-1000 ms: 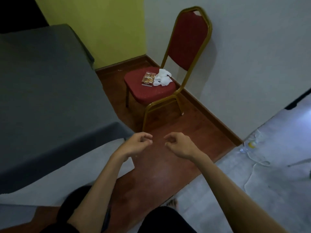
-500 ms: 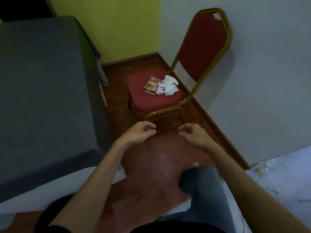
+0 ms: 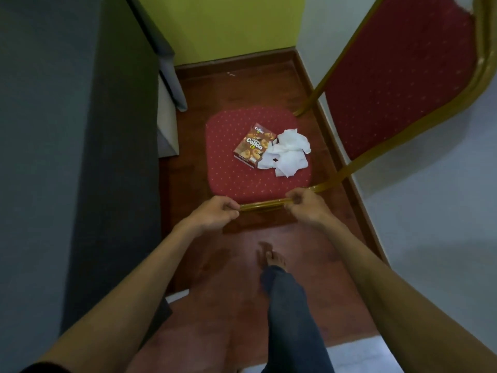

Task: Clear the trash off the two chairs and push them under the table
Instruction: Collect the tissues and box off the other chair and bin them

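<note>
A red padded chair [image 3: 236, 179] with a gold frame stands near the wall corner, its tall back [image 3: 398, 76] leaning up at the right. A brown Collon snack box [image 3: 254, 145] lies on the seat. Touching the box's right side is crumpled white tissue [image 3: 289, 153]. My left hand [image 3: 215, 215] and my right hand [image 3: 306, 207] hover at the two ends of the seat's near gold rail [image 3: 263, 203], fingers curled in. Whether they touch the rail I cannot tell. Neither hand reaches the trash.
A table under a dark grey cloth [image 3: 67, 157] fills the left side, its edge close to the chair. A white wall [image 3: 430, 211] runs along the right and a yellow-green wall [image 3: 228, 25] is behind. My bare foot [image 3: 271, 258] stands on the wooden floor [image 3: 228, 305].
I have stepped up to the chair, which now lies directly below me and looks much larger. Both hands have moved forward, from above the floor to the seat's near rail.
</note>
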